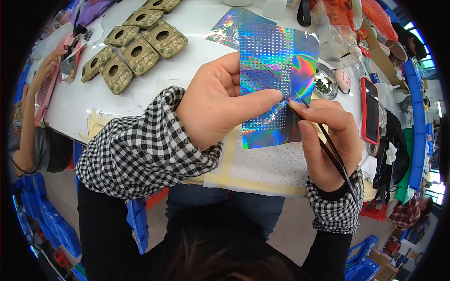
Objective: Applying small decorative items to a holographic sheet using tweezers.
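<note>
My left hand (220, 98) grips a shiny holographic sheet (304, 47) by its left edge, the thumb lying across its face. Rows of small square cut-outs or stickers cover the sheet's left part; the right part is plain. In my right hand (330, 136) is a pair of dark, thin tweezers (335, 154). Their tips meet the sheet just right of my left thumb; whether they hold a tiny piece is too small to tell. Below the sheet, a white paper (267, 164) with many tiny dark specks is taped to the table.
Several camouflage-patterned parts (161, 36) with round holes lie at the upper left. Another holographic sheet (222, 33) rests behind mine. To the right are a round metal dish (323, 84) with dark green bits and a red-cased phone (370, 110). Another person's arm (33, 107) is at far left.
</note>
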### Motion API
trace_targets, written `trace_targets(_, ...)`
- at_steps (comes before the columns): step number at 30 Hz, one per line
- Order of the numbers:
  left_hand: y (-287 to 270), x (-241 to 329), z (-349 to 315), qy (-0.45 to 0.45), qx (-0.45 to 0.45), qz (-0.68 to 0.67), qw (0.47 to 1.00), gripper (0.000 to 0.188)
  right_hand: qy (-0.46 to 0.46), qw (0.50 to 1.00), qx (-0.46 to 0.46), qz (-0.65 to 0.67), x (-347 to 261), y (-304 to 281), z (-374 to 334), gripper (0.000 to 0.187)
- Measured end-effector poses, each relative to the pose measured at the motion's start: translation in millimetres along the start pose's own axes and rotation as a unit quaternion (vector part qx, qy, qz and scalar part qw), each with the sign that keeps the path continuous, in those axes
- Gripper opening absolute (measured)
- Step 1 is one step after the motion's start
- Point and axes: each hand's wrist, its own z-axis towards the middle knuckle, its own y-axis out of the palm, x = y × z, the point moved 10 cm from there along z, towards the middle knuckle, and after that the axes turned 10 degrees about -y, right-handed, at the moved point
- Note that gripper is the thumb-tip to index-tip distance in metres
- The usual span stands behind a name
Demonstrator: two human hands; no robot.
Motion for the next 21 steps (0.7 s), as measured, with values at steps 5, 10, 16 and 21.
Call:
trace_targets(5,-0.9,-0.7,0.7,0.007,0.006,0.026,1.0,0.037,0.002,1.0,-0.004,-0.005,-0.3,1.0,0.4,0.023)
trace_targets(10,0.3,0.8,-0.1,0.012,0.002,0.021,1.0,0.037,0.024,1.0,0.0,0.008,1.9,0.6,-1.5,0.024)
trace_targets(16,0.9,0.5,0.7,0.009,-0.001,0.017,1.0,0.038,0.044,0.999,-0.001,0.022,4.2,0.5,-2.7,0.024)
trace_targets(21,1.1,0.3,0.7,0.009,0.0,0.01,1.0,0.039,0.054,0.998,0.003,0.03,5.7,0.6,-3.2,0.023)
